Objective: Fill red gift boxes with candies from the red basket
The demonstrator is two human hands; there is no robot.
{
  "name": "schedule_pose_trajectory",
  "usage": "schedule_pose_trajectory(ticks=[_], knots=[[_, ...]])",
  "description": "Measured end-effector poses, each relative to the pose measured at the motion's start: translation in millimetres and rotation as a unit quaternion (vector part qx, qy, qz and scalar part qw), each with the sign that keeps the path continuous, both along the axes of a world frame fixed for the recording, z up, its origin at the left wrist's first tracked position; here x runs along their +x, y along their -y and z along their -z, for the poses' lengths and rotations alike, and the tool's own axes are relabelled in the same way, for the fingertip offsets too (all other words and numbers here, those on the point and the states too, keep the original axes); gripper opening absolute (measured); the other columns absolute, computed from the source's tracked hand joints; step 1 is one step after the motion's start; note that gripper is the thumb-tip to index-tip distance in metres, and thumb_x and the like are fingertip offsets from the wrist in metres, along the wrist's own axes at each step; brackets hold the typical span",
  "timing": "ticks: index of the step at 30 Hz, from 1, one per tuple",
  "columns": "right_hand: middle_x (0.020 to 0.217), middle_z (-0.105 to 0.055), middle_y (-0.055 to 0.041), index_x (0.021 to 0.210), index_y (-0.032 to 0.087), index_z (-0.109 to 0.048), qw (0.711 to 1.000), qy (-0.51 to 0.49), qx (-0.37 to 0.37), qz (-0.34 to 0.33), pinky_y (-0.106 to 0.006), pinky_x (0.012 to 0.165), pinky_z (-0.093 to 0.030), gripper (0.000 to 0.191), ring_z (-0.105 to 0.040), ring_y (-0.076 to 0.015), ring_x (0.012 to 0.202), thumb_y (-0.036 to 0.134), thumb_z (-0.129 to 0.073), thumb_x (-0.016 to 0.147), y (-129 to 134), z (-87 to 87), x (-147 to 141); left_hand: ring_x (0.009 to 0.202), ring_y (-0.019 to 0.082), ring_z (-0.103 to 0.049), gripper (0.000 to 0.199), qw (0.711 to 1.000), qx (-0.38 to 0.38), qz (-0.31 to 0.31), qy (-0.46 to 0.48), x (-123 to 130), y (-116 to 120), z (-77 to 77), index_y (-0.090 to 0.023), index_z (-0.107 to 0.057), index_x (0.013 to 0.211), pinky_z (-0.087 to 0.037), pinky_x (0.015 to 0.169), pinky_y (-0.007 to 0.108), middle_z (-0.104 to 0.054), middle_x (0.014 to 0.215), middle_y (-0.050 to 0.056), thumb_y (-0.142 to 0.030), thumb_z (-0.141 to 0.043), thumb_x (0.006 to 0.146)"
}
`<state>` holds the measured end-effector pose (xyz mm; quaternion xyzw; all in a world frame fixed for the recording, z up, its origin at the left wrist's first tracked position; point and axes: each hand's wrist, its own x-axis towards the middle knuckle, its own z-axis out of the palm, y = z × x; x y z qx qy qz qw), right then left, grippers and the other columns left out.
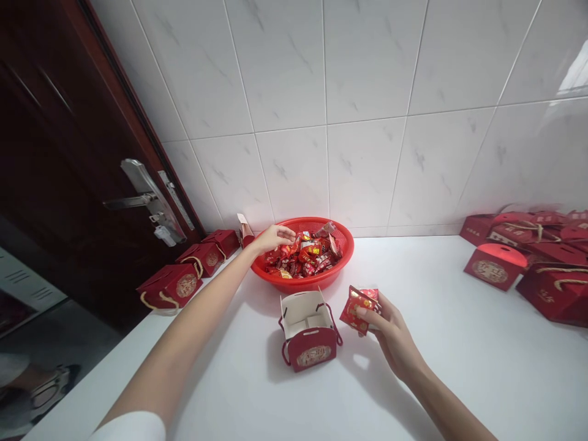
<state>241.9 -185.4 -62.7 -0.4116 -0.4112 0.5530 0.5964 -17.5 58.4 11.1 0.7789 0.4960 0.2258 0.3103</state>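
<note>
My left hand (274,237) reaches over the left side of a red plastic basket (346,252), its fingers bent above a heap of wrapped candies (310,250); whether it grips one I cannot make out. My right hand (388,324) holds several red candy packets (358,308) pinched between thumb and fingers, right of an open gift box. That small dark red box (313,348) stands in front of the basket, with its pale inside showing and cord handles hanging at its sides.
Closed red boxes with rope handles (177,285) line the table's left edge beside a dark door (59,153). More red boxes (496,264) are piled at the right. A tiled wall (367,165) rises behind. A person's foot (52,389) shows at lower left.
</note>
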Motion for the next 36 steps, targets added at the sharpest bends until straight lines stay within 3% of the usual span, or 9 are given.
schedule_pose_trajectory(ticks=[4,7,10,14,19,23,28,36], knots=[[0.079,-0.06,-0.0019,0.087,0.02,-0.064,1.0,-0.002,0.002,-0.006,-0.028,0.058,-0.04,0.034,-0.05,-0.0159,0.067,0.046,-0.08,0.072,-0.2,0.6,0.2,0.106,0.025,-0.067,0.039,0.999,0.0,0.023,-0.037,-0.8,4.9,-6.5,-0.015,-0.072,0.104,-0.055,0.089,0.035,-0.075,0.112,0.011,-0.043,-0.072,0.077],[0.079,-0.061,-0.0018,0.089,0.02,-0.064,1.0,-0.002,0.002,-0.006,-0.028,0.058,-0.041,0.034,-0.049,-0.0155,0.066,0.046,-0.08,0.073,0.0,1.7,0.2,0.109,0.023,-0.067,0.037,0.992,-0.019,0.073,-0.099,0.5,14.8,-14.6,-0.017,-0.074,0.104,-0.053,0.093,0.031,-0.075,0.115,0.008,-0.043,-0.067,0.079],[0.079,-0.06,-0.0017,0.089,0.02,-0.064,1.0,-0.004,0.003,-0.008,-0.028,0.058,-0.041,0.034,-0.05,-0.0155,0.067,0.046,-0.08,0.073,0.1,2.5,0.2,0.099,0.022,-0.07,0.04,0.967,-0.068,0.142,-0.2,5.3,26.0,-17.4,-0.021,-0.077,0.105,-0.053,0.085,0.026,-0.078,0.107,0.003,-0.037,-0.075,0.069],[0.079,-0.06,-0.0016,0.091,0.02,-0.064,1.0,-0.003,0.002,-0.007,-0.028,0.058,-0.041,0.035,-0.049,-0.0151,0.068,0.045,-0.08,0.073,-0.4,2.9,0.2,0.087,0.024,-0.071,0.049,0.921,-0.086,0.178,-0.337,17.5,36.8,-7.8,-0.025,-0.077,0.11,-0.052,0.072,0.027,-0.079,0.098,0.003,-0.025,-0.076,0.061],[0.08,-0.06,-0.0018,0.09,0.019,-0.063,1.0,0.002,-0.001,-0.007,-0.028,0.058,-0.041,0.035,-0.05,-0.015,0.068,0.045,-0.08,0.073,-0.9,3.2,-0.5,0.101,0.03,-0.068,0.041,0.888,-0.017,0.186,-0.421,35.2,46.1,7.9,-0.021,-0.075,0.108,-0.05,0.082,0.032,-0.075,0.114,0.012,-0.015,-0.065,0.069],[0.081,-0.06,-0.0019,0.09,0.019,-0.062,1.0,0.005,0.002,-0.01,-0.028,0.058,-0.041,0.035,-0.049,-0.0147,0.068,0.046,-0.079,0.074,-0.7,3.4,-0.8,0.097,0.03,-0.069,0.037,0.872,0.009,0.197,-0.449,40.0,48.2,10.4,-0.017,-0.074,0.108,-0.05,0.078,0.032,-0.074,0.114,0.016,-0.012,-0.061,0.074],[0.08,-0.061,-0.002,0.088,0.019,-0.062,1.0,0.005,0.004,-0.01,-0.027,0.058,-0.041,0.035,-0.051,-0.0152,0.069,0.046,-0.08,0.073,-0.6,4.2,0.8,0.087,0.025,-0.069,0.032,0.866,0.012,0.226,-0.445,36.3,46.0,7.8,-0.018,-0.075,0.105,-0.048,0.07,0.028,-0.077,0.105,0.011,-0.014,-0.06,0.077],[0.079,-0.06,-0.0014,0.086,0.02,-0.061,1.0,0.003,0.007,-0.011,-0.027,0.057,-0.04,0.035,-0.05,-0.0148,0.068,0.046,-0.08,0.073,-0.9,2.9,0.2,0.086,0.024,-0.069,0.032,0.905,0.006,0.223,-0.363,29.5,40.2,15.6,-0.02,-0.078,0.098,-0.047,0.07,0.027,-0.079,0.1,0.009,-0.014,-0.064,0.07]])
